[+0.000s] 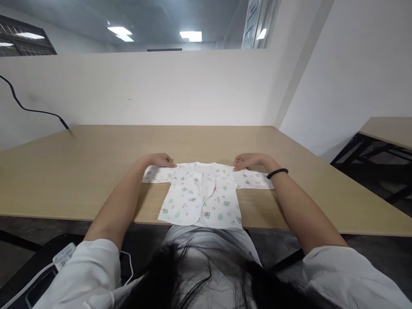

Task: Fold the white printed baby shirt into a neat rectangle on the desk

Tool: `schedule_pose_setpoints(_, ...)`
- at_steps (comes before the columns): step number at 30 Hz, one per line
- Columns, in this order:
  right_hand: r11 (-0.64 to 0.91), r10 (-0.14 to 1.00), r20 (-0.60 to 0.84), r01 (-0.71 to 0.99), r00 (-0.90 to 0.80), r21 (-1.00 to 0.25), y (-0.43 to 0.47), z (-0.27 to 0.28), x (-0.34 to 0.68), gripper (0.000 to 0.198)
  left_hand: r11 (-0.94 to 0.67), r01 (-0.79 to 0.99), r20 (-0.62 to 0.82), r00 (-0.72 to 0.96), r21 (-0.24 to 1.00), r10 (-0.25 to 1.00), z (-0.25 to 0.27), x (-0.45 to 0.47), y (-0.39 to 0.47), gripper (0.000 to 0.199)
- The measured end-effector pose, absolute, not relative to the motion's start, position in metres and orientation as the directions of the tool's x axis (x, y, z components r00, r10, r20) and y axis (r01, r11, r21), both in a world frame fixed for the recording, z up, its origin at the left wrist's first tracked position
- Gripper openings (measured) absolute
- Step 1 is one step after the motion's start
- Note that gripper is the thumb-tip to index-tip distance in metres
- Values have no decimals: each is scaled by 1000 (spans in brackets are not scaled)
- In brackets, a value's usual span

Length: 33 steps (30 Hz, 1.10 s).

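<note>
A white baby shirt (pixel 189 199) with small green and grey prints lies spread flat on the table, its front up. Its collar points away from me and its hem reaches the table's near edge. With curled fingers, my left hand (pixel 162 160) pinches the top of the sleeve by the left shoulder. At the right shoulder my right hand (pixel 247 161) is closed on the cloth in the same way. Both sleeves stretch out sideways, partly under my wrists. A dark braided bracelet (pixel 277 172) circles my right wrist.
The light wood table (pixel 206 139) ends at a white partition (pixel 193 90). A black cable (pixel 38 111) hangs at the left. Another table (pixel 389 128) stands to the right. Beside me at lower left are a white cable (pixel 27 285) and a dark device (pixel 40 285).
</note>
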State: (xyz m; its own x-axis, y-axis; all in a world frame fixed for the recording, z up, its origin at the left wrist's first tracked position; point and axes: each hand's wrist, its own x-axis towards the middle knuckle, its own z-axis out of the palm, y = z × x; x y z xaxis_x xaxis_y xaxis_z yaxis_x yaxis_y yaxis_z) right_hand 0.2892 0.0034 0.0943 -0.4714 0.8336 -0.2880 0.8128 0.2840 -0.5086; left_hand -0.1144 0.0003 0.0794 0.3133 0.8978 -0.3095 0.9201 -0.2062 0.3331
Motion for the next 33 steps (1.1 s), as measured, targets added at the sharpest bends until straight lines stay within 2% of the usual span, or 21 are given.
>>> schedule_pose_setpoints(3,284,796,-355,820,-490,-497,8,91,316,25,-177,933,-369,292,314,882,79,-138,0,52)
schedule_pose_setpoints(8,262,943,-102,896,-317,-359,9,90,315,15,-107,972,-419,189,212,888,84,-149,8,52)
schedule_pose_setpoints(9,263,953,-49,901,-298,-346,7,90,305,16,-102,977,-394,170,187,903,85,-144,8,51)
schedule_pose_setpoints(11,297,954,57,895,-296,-331,-1,89,277,21,-147,974,-248,188,173,950,88,-124,6,50)
schedule_pose_setpoints(13,380,925,122,861,-360,-338,-16,86,244,26,-294,931,11,299,215,954,89,-95,-1,47)
schedule_pose_setpoints(15,498,864,102,808,-493,-313,-33,82,213,32,-469,829,160,441,304,883,83,-63,-10,43)
schedule_pose_setpoints(17,527,844,33,819,-535,-228,-49,76,191,31,-585,731,169,565,350,807,73,-36,-19,38)
schedule_pose_setpoints(21,494,867,12,855,-498,-156,-61,66,179,13,-624,669,161,620,405,768,50,-12,-27,22)
schedule_pose_setpoints(27,416,909,113,876,-401,-242,-53,62,187,10,-567,645,259,513,513,818,42,-12,-21,18)
schedule_pose_setpoints(31,362,932,164,831,-322,-423,-48,58,186,11,-415,450,257,371,791,892,28,-7,-18,22)
schedule_pose_setpoints(33,335,941,156,786,-299,-520,-46,54,184,11,-359,373,220,366,856,904,17,-6,-18,25)
